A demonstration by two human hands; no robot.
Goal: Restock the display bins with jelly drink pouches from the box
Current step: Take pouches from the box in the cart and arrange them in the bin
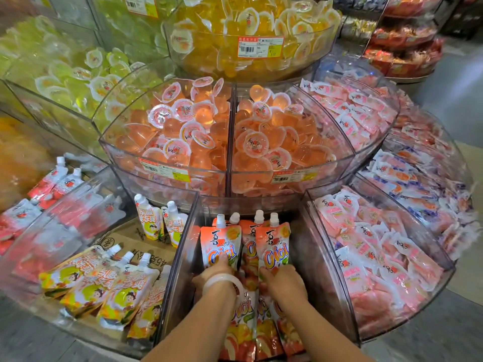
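Both my hands are down in a clear wedge-shaped display bin (180,259) at the bottom middle of the round stand. My left hand (217,275), with a pale bangle on the wrist, grips the bottom of an upright orange jelly drink pouch (220,244) with a white spout. My right hand (283,283) grips the bottom of a second upright pouch (273,244) beside it. Two more pouches stand between and behind them. Further orange pouches (245,333) lie flat in the bin under my forearms. No box is in view.
The bin to the left holds yellow-orange spouted pouches (112,286) on flattened cardboard (136,244). The bin to the right holds pink sachets (376,259). A tier above carries orange jelly cups (198,131). Red pouches (52,202) lie far left. Grey floor lies in front.
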